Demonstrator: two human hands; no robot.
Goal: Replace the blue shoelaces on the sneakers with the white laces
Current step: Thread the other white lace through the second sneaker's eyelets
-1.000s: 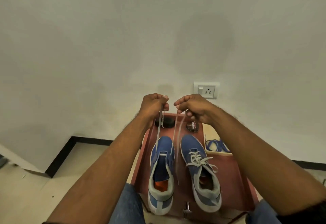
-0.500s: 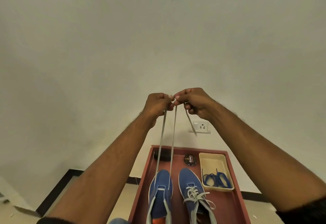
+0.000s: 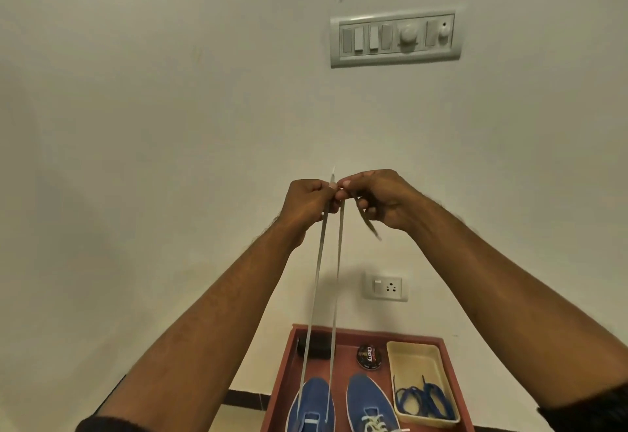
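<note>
Two blue sneakers stand toes-away on a red tray [image 3: 282,363] at the bottom. The left sneaker [image 3: 312,404] has a white lace [image 3: 314,282] running from it in two taut strands up to my raised hands. My left hand [image 3: 306,207] pinches one strand, its tip poking above my fingers. My right hand [image 3: 377,197] pinches the other strand, with a loose end hanging below it. The two hands touch at the fingertips. White lacing shows on the right sneaker [image 3: 368,408]. Blue laces [image 3: 421,397] lie in a cream dish [image 3: 397,363].
A black brush [image 3: 317,346] and a round polish tin [image 3: 368,357] sit at the tray's far end. Behind is a white wall with a socket [image 3: 387,286] and a switch panel [image 3: 394,39]. Posters hang at the top left.
Both hands rose well above the tray, drawing the white lace strands longer and taut. The camera tilted up, bringing the switch panel into view and cutting the sneakers' heels off.
</note>
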